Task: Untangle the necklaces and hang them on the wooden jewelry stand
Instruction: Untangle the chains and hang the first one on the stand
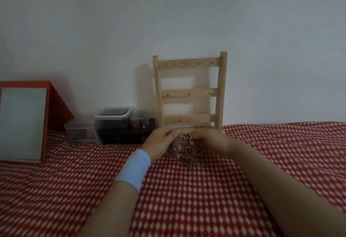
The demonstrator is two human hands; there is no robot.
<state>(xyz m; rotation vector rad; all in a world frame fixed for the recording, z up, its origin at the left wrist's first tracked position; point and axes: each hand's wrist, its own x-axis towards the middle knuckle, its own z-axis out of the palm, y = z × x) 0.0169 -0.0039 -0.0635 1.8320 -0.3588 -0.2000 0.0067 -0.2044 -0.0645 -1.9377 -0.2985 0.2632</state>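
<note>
A tangled bunch of silver necklaces (189,157) hangs between my two hands, its lower end resting on the red dotted cloth. My left hand (162,143), with a light blue wristband, pinches the chains at the top. My right hand (211,141) pinches them from the other side, near a ring-shaped pendant (186,137). Right behind my hands the wooden jewelry stand (190,92) leans against the wall. It has three bars with small hooks, all bare.
A red-framed mirror (24,122) stands at the left. Clear plastic boxes (112,120) and a dark box (127,133) with small items sit left of the stand. The red cloth with white dots (187,199) covers the surface in front.
</note>
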